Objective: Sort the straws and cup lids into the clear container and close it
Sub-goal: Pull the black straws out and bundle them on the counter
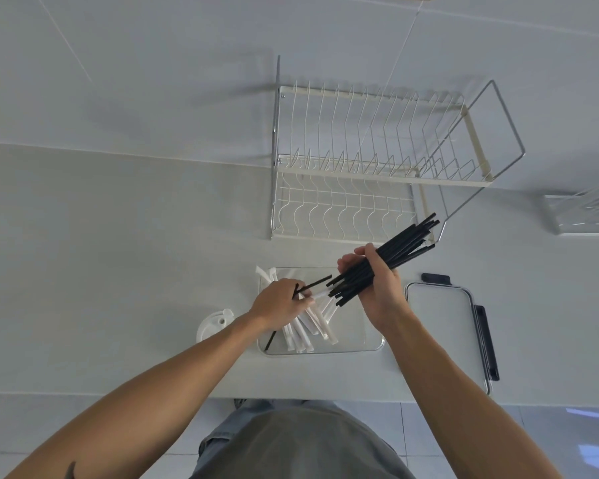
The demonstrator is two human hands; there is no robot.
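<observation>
Tabletop (118, 271), pale and plain, carries everything here. At about eight o'clock from the clear container (370, 344) a white cup lid (212, 324) lies flat, partly hidden by the left forearm. The left hand (277, 304) hovers over the container's left half, its grip closed in a pinch on a single black straw (313, 284) that slants up toward two o'clock; a second dark straw (269, 340) pokes out below the wrist toward seven o'clock, and whether the hand holds it cannot be told. Under that hand a heap of white paper-wrapped straws (312, 328) lies inside the container, some ends sticking over its far left rim. The right hand (377, 285), over the container's far right corner, has its grip curled tight round a thick bundle of black straws (391, 257) pointing toward two o'clock. At three o'clock from the container its lid (440, 323) lies flat on the tabletop, black latches on its far and right edges. At twelve o'clock stands a white wire dish rack (360, 160). A clear holder (585, 212) sits at the far right edge.
</observation>
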